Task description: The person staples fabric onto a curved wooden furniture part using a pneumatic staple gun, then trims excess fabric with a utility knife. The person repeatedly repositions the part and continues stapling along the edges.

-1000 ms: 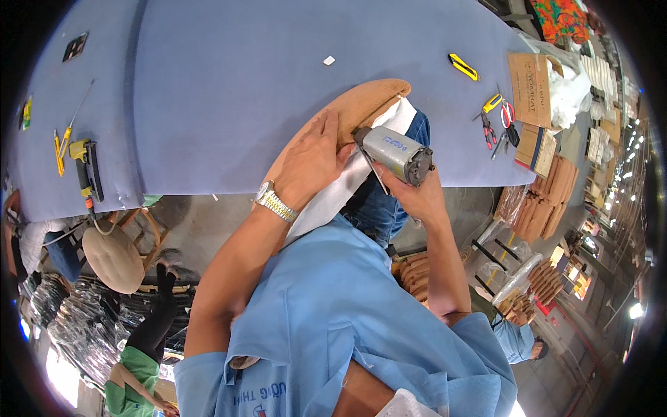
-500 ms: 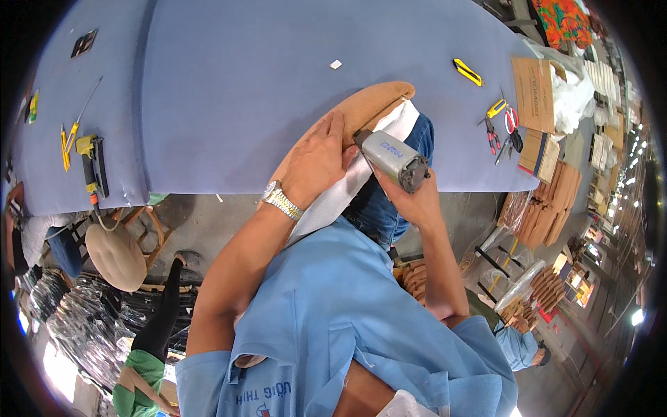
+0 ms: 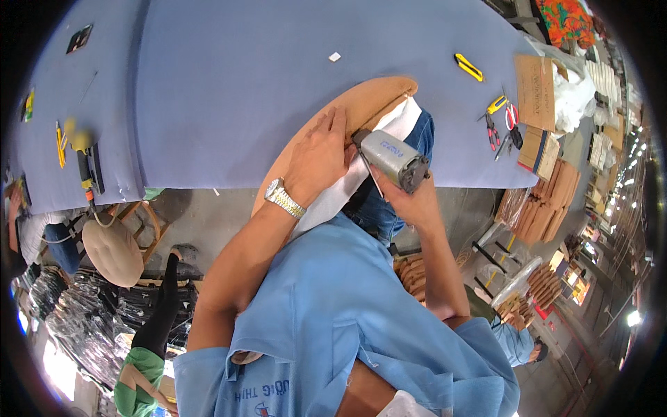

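A curved tan upholstered panel [image 3: 361, 101] rests half on the blue table [image 3: 243, 83], with white fabric [image 3: 333, 198] hanging from its near edge. My left hand [image 3: 321, 156], with a metal wristwatch, presses flat on the panel. My right hand [image 3: 410, 198] grips a grey pneumatic staple gun [image 3: 392, 158], whose nose touches the panel's edge beside my left fingers.
On the table's right end lie a yellow utility knife [image 3: 469, 67], pliers and scissors [image 3: 501, 121], and cardboard boxes [image 3: 535, 87]. A yellow power tool [image 3: 83, 156] lies at the left. A round stool [image 3: 114, 250] stands below. Another person in blue [image 3: 517, 340] bends at lower right.
The view has shifted slightly. My hands stay on the panel, with the staple gun edging a little along its edge. The person standing by the stool has moved.
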Demonstrator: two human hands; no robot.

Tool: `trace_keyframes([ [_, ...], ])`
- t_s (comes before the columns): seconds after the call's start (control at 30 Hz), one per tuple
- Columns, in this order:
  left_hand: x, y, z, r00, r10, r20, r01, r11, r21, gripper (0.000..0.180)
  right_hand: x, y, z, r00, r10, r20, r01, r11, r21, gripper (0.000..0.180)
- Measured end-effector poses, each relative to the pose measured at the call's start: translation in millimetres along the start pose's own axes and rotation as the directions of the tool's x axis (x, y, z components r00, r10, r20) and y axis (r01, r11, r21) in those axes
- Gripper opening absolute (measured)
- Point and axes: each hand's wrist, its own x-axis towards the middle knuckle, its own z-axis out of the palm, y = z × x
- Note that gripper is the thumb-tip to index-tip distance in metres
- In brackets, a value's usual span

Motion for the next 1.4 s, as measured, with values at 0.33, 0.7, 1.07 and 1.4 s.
trace_keyframes([
  [0.33, 2, -22, 34, 0.999, -0.021, -0.034, 0.024, 0.996, 0.08, 0.068, 4, 18, 8, 0.999, -0.033, 0.017, 0.032, 0.999, 0.036, 0.029],
  [0.7, 3, -19, 19, 0.994, -0.113, 0.004, 0.113, 0.994, 0.013, 0.062, 11, 39, -44, 0.97, -0.202, -0.135, 0.231, 0.94, 0.251, 0.039],
  [1.07, 1, 0, 37, 0.984, 0.074, -0.163, -0.057, 0.992, 0.111, 0.039, 105, 212, -134, 0.795, -0.503, -0.339, 0.179, 0.729, -0.661, 0.051],
  [1.4, 41, 39, -7, 0.991, 0.056, -0.119, -0.039, 0.989, 0.145, 0.054, 128, 210, -13, 0.611, -0.601, -0.516, 0.193, 0.745, -0.639, 0.042],
])
